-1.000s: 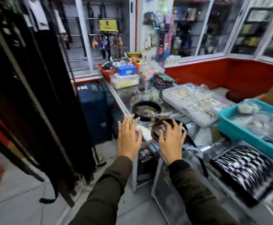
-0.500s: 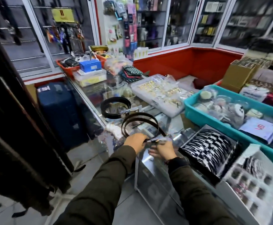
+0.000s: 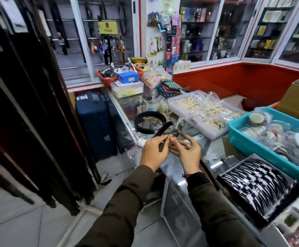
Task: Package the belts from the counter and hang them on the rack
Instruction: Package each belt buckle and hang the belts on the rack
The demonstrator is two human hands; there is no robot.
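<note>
I hold a dark belt [image 3: 163, 128] just above the near edge of the glass counter [image 3: 122, 111]. My left hand [image 3: 154, 152] pinches its strap close to the gold buckle end. My right hand [image 3: 188, 155] grips the same end from the right, fingers partly spread. A clear plastic sleeve [image 3: 180, 124] sticks up from that end. The rest of the strap drops behind my right wrist. A second black belt [image 3: 139, 126] lies coiled on the counter just beyond my hands. The rack of hanging dark belts [image 3: 29, 107] fills the left side.
A blue suitcase [image 3: 95, 122] stands on the floor between the rack and the counter. On the counter sit a tray of bangles [image 3: 179, 111], a teal bin [image 3: 237, 130], a black-and-white display tray [image 3: 252, 186] and a red basket [image 3: 104, 79]. A cardboard box [image 3: 298, 100] is far right.
My hands went from hovering open over the belts to picking one up. Its buckle end and the plastic sleeve are now raised between both hands.
</note>
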